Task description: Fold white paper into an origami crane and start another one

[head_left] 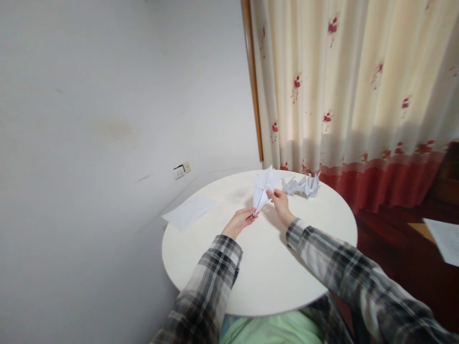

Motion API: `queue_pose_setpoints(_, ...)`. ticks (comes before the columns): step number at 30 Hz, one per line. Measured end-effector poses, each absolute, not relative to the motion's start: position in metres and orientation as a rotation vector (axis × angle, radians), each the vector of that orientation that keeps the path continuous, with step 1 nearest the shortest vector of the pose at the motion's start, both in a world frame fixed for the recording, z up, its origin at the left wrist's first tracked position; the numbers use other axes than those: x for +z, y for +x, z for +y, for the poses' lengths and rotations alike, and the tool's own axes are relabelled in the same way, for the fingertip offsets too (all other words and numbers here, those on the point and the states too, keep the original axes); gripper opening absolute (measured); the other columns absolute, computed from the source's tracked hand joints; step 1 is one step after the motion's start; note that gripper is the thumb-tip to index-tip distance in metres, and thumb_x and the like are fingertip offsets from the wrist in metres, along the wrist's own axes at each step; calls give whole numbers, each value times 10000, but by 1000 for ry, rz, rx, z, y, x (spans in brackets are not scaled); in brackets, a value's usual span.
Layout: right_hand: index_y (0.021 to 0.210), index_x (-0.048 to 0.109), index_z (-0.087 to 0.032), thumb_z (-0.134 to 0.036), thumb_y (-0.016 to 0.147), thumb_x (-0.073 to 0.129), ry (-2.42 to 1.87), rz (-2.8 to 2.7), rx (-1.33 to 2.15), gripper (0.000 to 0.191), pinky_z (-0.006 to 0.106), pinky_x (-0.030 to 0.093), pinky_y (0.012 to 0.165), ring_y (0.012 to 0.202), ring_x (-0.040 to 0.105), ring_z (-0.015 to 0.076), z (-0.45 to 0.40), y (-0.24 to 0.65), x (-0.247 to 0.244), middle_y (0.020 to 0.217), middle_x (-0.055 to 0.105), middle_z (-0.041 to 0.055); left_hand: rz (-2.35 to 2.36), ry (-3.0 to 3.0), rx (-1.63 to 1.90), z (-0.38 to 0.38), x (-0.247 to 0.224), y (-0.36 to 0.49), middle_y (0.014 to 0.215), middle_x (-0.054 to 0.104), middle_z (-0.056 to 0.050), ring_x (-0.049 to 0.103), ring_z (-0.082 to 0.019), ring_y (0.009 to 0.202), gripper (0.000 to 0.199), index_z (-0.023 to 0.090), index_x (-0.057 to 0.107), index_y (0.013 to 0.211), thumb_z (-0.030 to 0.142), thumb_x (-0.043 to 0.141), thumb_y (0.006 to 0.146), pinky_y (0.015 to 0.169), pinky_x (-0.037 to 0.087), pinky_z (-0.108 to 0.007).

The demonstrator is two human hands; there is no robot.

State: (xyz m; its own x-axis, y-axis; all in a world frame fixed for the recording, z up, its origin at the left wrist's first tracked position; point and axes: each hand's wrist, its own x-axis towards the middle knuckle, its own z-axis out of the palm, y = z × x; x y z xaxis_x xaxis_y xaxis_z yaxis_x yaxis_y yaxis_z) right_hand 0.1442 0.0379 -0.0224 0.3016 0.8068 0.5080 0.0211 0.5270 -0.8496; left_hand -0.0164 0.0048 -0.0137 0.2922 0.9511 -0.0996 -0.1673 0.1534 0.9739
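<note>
A folded white paper (263,184), kite-like with a crease line down its middle, is held up over the round table. My left hand (241,221) pinches its lower tip. On its right side, my right hand (280,201) grips the edge, with the thumb lying on the front face near the middle. The fingers behind the paper are hidden. Just right of it, several folded white paper cranes (307,185) stand in a cluster on the table.
The white round table (287,267) stands close to a wall with a socket (178,172). Loose white sheets (189,211) lie at its left edge. A floral curtain (344,95) hangs behind. At far right is another paper (444,239).
</note>
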Motion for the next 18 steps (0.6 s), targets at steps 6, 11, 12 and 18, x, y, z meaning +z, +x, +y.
queue_pose_setpoints(6, 578, 517, -155, -412, 663, 513, -891, -1172, 615, 271, 216, 333, 502, 538, 405, 101, 37, 143, -22, 551, 491, -19, 1006, 1160, 1031, 8, -15, -17, 532, 532, 4, 450, -51, 486, 168, 96, 606, 657, 226, 687, 588, 503, 343, -181)
queue_pose_setpoints(11, 581, 519, -150, -403, 626, 534, -935, -1177, 683, 258, 217, 319, 485, 527, 417, 104, 37, 144, -20, 538, 495, -19, 1078, 1219, 1165, 10, -15, -19, 498, 485, 25, 405, -43, 438, 234, 103, 588, 666, 307, 668, 587, 426, 274, -176)
queue_pose_setpoints(12, 594, 527, -146, -396, 614, 543, -952, -1182, 707, 252, 216, 320, 483, 530, 427, 106, 36, 144, -20, 545, 507, -16, 1079, 1225, 1205, 10, -15, -19, 513, 494, 22, 417, -44, 449, 242, 105, 589, 683, 316, 662, 590, 427, 277, -171)
queue_pose_setpoints(18, 649, 528, -145, -342, 563, 600, -937, -1204, 839, 226, 222, 364, 495, 540, 473, 105, 33, 141, -18, 619, 558, 0, 978, 1168, 1216, 5, -9, -16, 932, 603, -74, 579, -108, 700, 318, 135, 587, 876, 362, 612, 654, 564, 402, -185)
